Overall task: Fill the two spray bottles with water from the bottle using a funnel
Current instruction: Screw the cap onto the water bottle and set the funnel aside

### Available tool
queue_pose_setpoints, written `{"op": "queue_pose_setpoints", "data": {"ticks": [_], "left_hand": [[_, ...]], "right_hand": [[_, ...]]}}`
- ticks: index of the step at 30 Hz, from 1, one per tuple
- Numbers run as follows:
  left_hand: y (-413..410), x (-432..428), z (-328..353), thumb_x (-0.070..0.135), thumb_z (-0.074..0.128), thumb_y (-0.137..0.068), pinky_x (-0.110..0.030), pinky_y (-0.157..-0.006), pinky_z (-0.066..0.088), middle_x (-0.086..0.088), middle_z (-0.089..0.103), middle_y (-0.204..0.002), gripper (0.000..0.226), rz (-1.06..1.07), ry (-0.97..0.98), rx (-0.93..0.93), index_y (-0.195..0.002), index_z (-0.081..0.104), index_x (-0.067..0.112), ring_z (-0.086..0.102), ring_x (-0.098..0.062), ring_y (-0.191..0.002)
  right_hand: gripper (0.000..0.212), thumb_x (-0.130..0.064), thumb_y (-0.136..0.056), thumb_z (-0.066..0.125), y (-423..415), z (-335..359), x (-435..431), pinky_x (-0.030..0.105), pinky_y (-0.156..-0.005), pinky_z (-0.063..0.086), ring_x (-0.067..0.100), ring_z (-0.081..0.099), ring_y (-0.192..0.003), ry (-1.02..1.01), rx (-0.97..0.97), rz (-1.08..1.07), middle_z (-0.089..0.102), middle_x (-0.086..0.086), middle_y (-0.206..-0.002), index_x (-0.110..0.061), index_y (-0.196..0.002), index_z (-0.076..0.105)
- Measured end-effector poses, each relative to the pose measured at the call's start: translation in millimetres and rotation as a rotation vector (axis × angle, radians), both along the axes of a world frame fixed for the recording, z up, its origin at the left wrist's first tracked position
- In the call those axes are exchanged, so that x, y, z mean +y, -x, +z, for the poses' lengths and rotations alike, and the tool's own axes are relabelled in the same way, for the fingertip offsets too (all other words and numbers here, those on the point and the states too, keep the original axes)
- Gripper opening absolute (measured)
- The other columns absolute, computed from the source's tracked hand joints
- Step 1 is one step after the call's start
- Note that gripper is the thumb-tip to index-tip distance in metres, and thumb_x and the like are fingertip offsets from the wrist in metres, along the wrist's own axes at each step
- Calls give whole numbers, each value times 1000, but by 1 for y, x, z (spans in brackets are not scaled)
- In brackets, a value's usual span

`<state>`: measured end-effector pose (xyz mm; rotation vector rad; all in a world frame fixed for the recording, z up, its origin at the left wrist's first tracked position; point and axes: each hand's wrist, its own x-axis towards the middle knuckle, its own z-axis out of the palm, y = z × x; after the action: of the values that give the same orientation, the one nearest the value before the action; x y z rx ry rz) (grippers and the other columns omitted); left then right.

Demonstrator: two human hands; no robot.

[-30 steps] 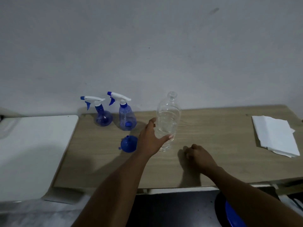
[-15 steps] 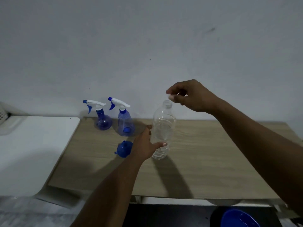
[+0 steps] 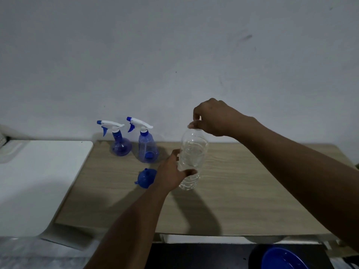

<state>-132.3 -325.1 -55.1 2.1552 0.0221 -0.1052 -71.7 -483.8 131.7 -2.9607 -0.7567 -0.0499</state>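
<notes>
A clear plastic water bottle (image 3: 191,152) stands upright on the wooden table (image 3: 233,191). My left hand (image 3: 171,171) grips its lower body from the left. My right hand (image 3: 211,117) pinches the bottle's top from above, hiding the cap. Two blue spray bottles with white trigger heads stand at the back: a round one (image 3: 119,144) on the left and a conical one (image 3: 147,150) beside it. A blue funnel (image 3: 144,178) lies on the table just left of my left hand.
A white surface (image 3: 38,181) adjoins the table on the left. A grey wall (image 3: 174,55) rises right behind the table. A blue round object (image 3: 283,259) sits below the table's front edge at the lower right.
My right hand rose from the table to the bottle's top and now closes its fingers on it. My left hand kept its grip on the bottle. The view shifted left.
</notes>
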Motion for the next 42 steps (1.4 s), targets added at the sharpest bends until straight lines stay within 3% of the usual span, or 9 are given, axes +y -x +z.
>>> {"op": "queue_pose_setpoints", "data": {"ticks": [6,10,14,17,21,26,31,34,42], "left_hand": [[0,5,1,49,90,-66,-46,-95,56,2,64,-130,91,-5,-7,10,-140,43,26,66,-21,-111],[-1,4,1,51,88,-68,-46,-95,56,1,64,-131,88,-10,-14,12,-140,44,27,65,-21,-112],[-4,5,1,55,87,-67,-45,-96,56,3,63,-133,89,-46,-31,20,-140,44,29,64,-20,-115],[-5,10,3,64,86,-62,-43,-96,55,5,62,-134,96,-70,-80,29,-140,42,31,62,-18,-118],[-1,32,6,71,77,-66,-36,-95,50,2,54,-142,100,-168,-457,-44,-146,38,25,55,-20,-126],[-2,83,-5,41,65,-92,-42,-97,47,-8,43,-145,59,-86,-839,32,-142,41,20,50,-29,-125],[-7,107,-15,23,60,-93,-44,-87,54,-1,62,-107,14,-75,-761,179,-106,55,26,63,-20,-90],[-10,105,-18,25,58,-95,-43,-87,54,1,62,-95,6,-75,-763,188,-100,55,24,64,-18,-85],[-56,77,-7,25,48,-102,-35,-80,49,-2,64,-105,15,-171,-733,60,-109,60,19,61,-18,-88]], "right_hand": [[41,-50,-94,59,6,-1,-2,34,-78,46,25,58,-98,69,6,125,64,4,-104,-10,-104,65],[59,-64,-95,44,4,-7,-1,34,-63,39,26,50,-69,137,-126,31,50,3,-73,-12,-68,44],[64,-62,-98,33,7,-21,4,29,-57,34,25,45,-58,160,-281,-83,38,0,-58,-15,-56,35],[67,-75,-93,25,5,-35,1,31,-60,40,25,53,-67,41,-239,-118,47,-1,-69,-16,-68,44],[64,-80,-87,33,10,-58,-7,35,-69,47,19,54,-85,-224,-121,-108,55,-3,-97,-22,-107,50],[52,-77,-88,39,15,-70,-9,31,-59,38,19,56,-69,-324,-153,-147,57,-7,-78,-26,-97,42],[44,-68,-88,53,14,-67,-7,31,-55,40,12,51,-58,-448,-175,-128,53,-9,-65,-25,-88,45],[41,-62,-89,59,7,-62,-9,37,-59,47,16,52,-60,-477,-157,-115,56,-6,-68,-22,-83,48],[37,-59,-88,61,-30,-31,-17,35,-68,49,19,59,-74,-380,-179,-149,63,-4,-81,-23,-85,54]]}}
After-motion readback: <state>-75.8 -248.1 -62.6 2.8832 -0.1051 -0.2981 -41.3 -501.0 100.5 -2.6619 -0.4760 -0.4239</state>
